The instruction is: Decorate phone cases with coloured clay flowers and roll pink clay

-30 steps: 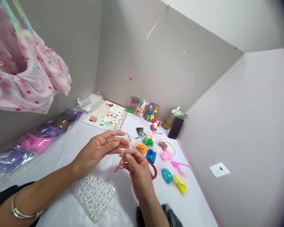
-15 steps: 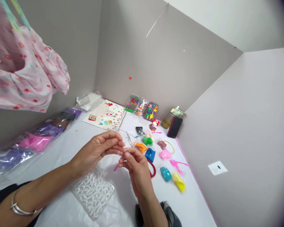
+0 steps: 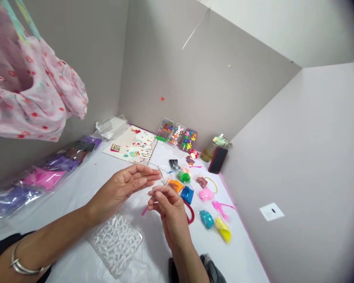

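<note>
My left hand [image 3: 125, 186] is held over the table with its fingers stretched out, nothing visible in them. Close by on its right, my right hand [image 3: 169, 208] has thumb and fingers pinched together. A faint clear edge shows at those fingertips, too small and see-through to name. Below both hands lies a clear panel with a faceted pattern [image 3: 118, 243]. Beside my right hand is a red loop handle [image 3: 190, 212], partly hidden by it. The tip of a thin pink stick [image 3: 145, 210] shows between the hands.
Wrapped clay packets, among them orange [image 3: 176, 185], blue [image 3: 187, 194], teal [image 3: 206, 219] and yellow [image 3: 223, 230], lie to the right. Decorated phone cases [image 3: 177, 133] and a phone [image 3: 218, 160] lean at the back. More bags [image 3: 44, 178] line the left wall; pink cloth [image 3: 47, 86] hangs above.
My left hand has moved slightly away from my right, and its fingers have straightened. My right hand stays pinched in about the same place.
</note>
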Demonstrator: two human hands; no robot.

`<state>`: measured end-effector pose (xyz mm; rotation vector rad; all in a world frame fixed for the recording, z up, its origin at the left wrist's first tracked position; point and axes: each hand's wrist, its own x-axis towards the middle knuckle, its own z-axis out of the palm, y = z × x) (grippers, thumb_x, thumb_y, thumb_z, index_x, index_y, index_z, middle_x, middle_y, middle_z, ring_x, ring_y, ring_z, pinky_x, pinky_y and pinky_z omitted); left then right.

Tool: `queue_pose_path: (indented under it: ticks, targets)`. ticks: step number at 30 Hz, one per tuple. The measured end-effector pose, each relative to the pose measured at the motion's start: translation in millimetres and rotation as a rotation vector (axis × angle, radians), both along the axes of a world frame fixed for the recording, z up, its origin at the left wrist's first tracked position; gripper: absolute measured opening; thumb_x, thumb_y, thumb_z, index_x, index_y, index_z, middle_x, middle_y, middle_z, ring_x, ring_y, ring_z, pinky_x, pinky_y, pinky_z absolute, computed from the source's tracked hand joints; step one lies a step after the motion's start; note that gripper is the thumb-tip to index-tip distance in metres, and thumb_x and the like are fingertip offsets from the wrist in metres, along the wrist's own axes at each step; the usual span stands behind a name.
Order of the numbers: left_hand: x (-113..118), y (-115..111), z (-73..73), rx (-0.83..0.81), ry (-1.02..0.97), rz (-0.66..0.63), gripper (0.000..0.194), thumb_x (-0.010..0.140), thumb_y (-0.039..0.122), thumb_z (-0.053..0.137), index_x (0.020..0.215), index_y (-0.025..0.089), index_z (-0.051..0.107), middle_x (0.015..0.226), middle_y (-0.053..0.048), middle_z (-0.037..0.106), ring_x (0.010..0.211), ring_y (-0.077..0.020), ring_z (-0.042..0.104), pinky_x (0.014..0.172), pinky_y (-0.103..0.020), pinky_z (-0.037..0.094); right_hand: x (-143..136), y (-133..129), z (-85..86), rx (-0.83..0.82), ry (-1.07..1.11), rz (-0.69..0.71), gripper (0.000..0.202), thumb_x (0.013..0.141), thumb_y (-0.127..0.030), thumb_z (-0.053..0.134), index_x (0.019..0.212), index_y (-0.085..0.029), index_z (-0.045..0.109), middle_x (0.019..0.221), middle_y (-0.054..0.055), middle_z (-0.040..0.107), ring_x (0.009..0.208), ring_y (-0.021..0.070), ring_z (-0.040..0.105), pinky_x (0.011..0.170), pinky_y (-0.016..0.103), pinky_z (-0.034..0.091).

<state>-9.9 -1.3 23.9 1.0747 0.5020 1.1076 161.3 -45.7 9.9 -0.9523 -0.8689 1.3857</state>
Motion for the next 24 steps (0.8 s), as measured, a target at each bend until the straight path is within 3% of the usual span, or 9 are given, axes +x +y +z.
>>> queue_pose_path:
  ticks: [7, 14, 20, 24]
  targets:
    - [-0.1, 0.2, 2.3, -0.108, -0.025, 0.107, 0.030, 0.079, 0.047, 0.092, 0.094, 0.025, 0.079, 0.087, 0.000, 0.084, 0.086, -0.0140, 0.081, 0.071, -0.014, 0.063, 0.3, -0.5, -0.8, 0.000, 0.010, 0.008, 0.027, 0.075, -0.042, 0.093, 0.086, -0.019, 0.082, 0.087, 0.004, 0.078, 0.067, 0.0128, 0.069, 0.063, 0.024, 0.059]
    - [-1.2, 2.8, 2.6, -0.064, 0.017, 0.108, 0.038, 0.071, 0.050, 0.096, 0.074, 0.019, 0.075, 0.063, 0.003, 0.074, 0.055, -0.0100, 0.070, 0.053, -0.015, 0.055, 0.2, -0.1, -0.5, 0.001, -0.016, 0.000, 0.027, 0.075, -0.042, 0.092, 0.086, -0.019, 0.081, 0.086, 0.004, 0.078, 0.067, 0.0134, 0.068, 0.064, 0.025, 0.058]
    - [-5.4, 5.0, -0.3, -0.001, 0.080, 0.158, 0.039, 0.085, 0.048, 0.086, 0.071, 0.017, 0.068, 0.060, 0.008, 0.064, 0.048, -0.0021, 0.055, 0.053, -0.012, 0.047, 0.3, -0.5, -0.7, -0.001, -0.009, -0.006, 0.028, 0.075, -0.042, 0.093, 0.087, -0.019, 0.081, 0.088, 0.003, 0.078, 0.068, 0.0128, 0.069, 0.065, 0.024, 0.059]
    - [-3.8, 4.9, 0.1, 0.016, 0.112, 0.144, 0.036, 0.091, 0.052, 0.078, 0.084, 0.019, 0.065, 0.075, 0.004, 0.075, 0.058, -0.0091, 0.069, 0.058, -0.018, 0.056, 0.6, 0.5, -2.2, 0.004, -0.017, -0.010, 0.029, 0.075, -0.042, 0.093, 0.087, -0.019, 0.081, 0.087, 0.003, 0.078, 0.068, 0.0131, 0.069, 0.065, 0.025, 0.059]
